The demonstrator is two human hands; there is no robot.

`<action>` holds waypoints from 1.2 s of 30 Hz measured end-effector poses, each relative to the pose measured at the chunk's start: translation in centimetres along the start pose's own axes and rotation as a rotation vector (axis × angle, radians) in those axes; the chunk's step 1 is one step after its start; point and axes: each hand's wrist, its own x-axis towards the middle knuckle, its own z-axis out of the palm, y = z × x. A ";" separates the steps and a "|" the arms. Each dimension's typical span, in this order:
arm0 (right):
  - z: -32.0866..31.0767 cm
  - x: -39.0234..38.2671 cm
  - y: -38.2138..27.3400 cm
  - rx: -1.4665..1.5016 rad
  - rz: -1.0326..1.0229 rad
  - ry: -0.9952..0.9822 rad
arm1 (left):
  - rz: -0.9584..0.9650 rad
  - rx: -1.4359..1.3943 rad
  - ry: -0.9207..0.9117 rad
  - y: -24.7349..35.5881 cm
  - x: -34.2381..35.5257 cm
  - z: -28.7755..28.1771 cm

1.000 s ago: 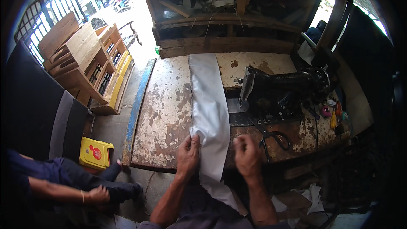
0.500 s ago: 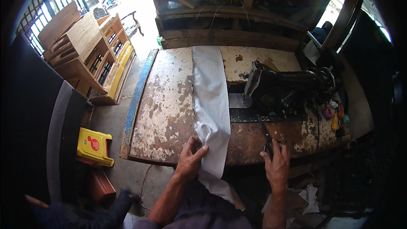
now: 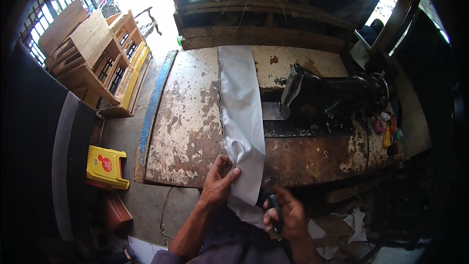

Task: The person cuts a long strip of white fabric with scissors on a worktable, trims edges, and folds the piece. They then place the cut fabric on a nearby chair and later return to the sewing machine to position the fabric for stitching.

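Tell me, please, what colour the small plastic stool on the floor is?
Yellow, with a red mark on top: stool, head view.

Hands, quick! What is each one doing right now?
Left hand: closed, pinching the edge of the white cloth on the table.
Right hand: closed around dark scissors, just below the cloth.

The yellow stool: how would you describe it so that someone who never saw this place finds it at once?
Start at the worn wooden table with the black sewing machine and the white cloth. Go past its left edge down to the floor. There stands a low plastic stool, the only bright yellow thing with a red round mark on top.
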 end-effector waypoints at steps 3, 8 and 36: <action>1.6 0.1 2.6 0.059 0.128 -0.099 | 0.051 0.059 0.001 0.1 -0.2 0.2; 2.8 -0.1 2.8 0.061 0.185 -0.106 | 0.056 -0.089 0.000 0.0 -0.2 0.4; 2.5 6.4 0.6 -0.850 -0.300 0.409 | 0.008 -0.215 0.047 0.0 -0.4 1.2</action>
